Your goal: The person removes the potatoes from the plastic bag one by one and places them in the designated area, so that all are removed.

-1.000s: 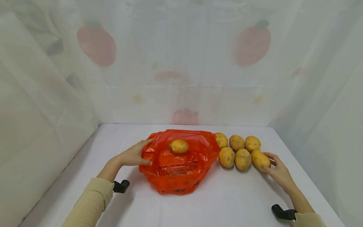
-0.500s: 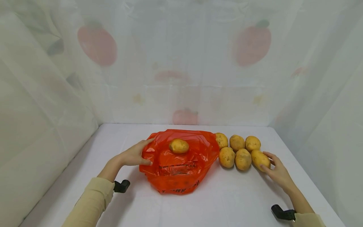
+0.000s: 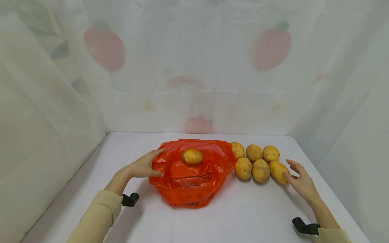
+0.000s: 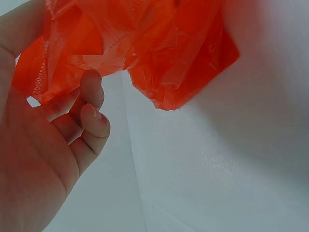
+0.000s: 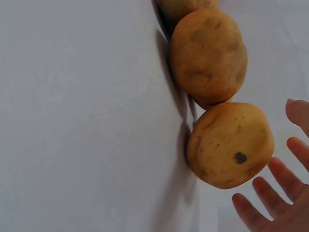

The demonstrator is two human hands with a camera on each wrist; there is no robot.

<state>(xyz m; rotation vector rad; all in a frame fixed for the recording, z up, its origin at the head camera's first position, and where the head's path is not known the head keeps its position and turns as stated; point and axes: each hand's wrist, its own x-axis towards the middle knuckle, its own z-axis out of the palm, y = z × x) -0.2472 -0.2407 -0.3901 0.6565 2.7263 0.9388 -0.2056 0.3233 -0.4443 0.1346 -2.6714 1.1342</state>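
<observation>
Bare white tabletop point(image 3: 243, 216) is lying open in front of the orange bag point(image 3: 189, 179), leaving wide room for a hand. Right of the bag, six potatoes point(image 3: 260, 170) are crowding together, blocking that side. A lone potato point(image 3: 191, 156) is sitting on the bag. Curtain walls point(image 3: 194, 84) are closing in behind the bag.
</observation>
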